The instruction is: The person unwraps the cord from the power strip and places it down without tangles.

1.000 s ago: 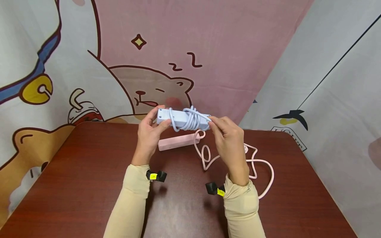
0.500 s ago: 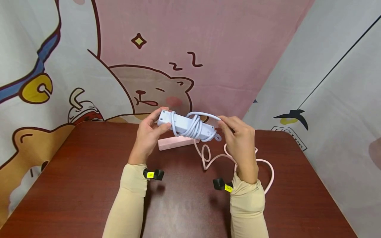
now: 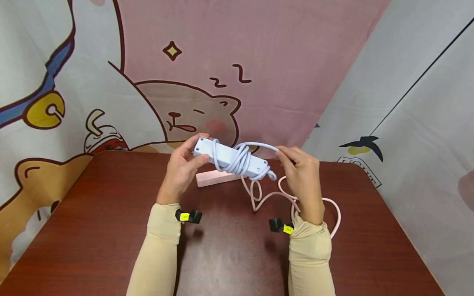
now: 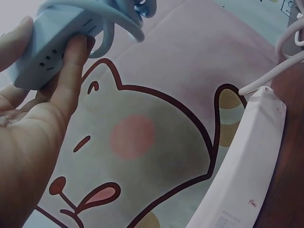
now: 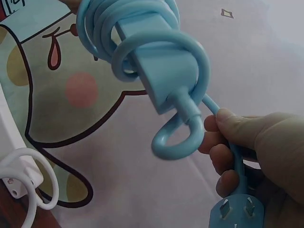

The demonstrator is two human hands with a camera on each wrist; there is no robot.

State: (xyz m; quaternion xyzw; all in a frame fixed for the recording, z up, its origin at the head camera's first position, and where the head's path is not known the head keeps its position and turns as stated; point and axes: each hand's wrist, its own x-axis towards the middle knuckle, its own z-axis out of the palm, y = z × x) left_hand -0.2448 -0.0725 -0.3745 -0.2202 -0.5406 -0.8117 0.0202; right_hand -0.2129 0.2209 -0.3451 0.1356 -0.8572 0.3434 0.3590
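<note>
A light blue power strip (image 3: 224, 155) with its cord wound round it is held up over the table, tilted down to the right. My left hand (image 3: 181, 166) grips its left end between thumb and fingers; socket holes show on its underside in the left wrist view. My right hand (image 3: 301, 172) pinches the free stretch of the blue cord (image 3: 259, 144), which arcs up from the coils. In the right wrist view the blue plug (image 5: 236, 211) hangs below the curled fingers. A small cord loop (image 5: 176, 142) sticks out from the strip's right end.
Behind the blue strip, a pink power strip (image 3: 214, 178) lies on the dark red-brown table (image 3: 111, 230). Its pink cord (image 3: 336, 209) spreads in loose loops to the right, partly under the right arm. A cartoon-printed curtain (image 3: 277, 74) hangs along the table's far edge.
My right hand has moved right and slightly down, drawing a longer stretch of blue cord from the coils. The blue strip has tilted, its right end lower. My left hand keeps its grip.
</note>
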